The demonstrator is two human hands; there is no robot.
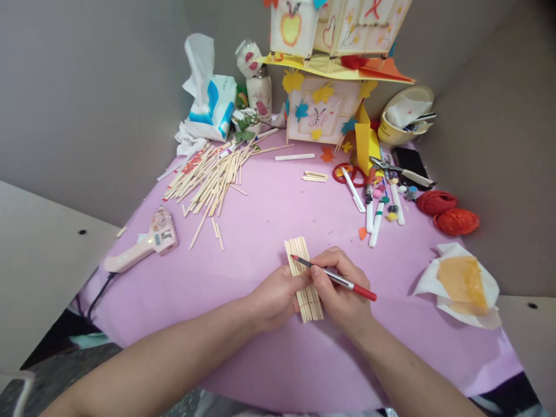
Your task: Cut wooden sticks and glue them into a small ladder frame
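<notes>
Near the front middle of the table, my left hand [278,295] is closed on a flat row of several wooden sticks [309,307], its thumb lying across them. Faint red marks cross the lower part of the row. My right hand [343,284] holds a red marker [343,280] in a pinch, the red tip at the upper left part of the sticks. Whether the tip touches the wood I cannot tell. The fingers of my right hand are beside the right edge of the row.
A pile of loose sticks [217,179] and a pink glue gun [160,234] are at the left. Behind stands a decorated paper house [319,113]. Pliers [402,171], markers [377,223], red yarn [456,221] and an orange sheet on white paper [464,284] are at the right.
</notes>
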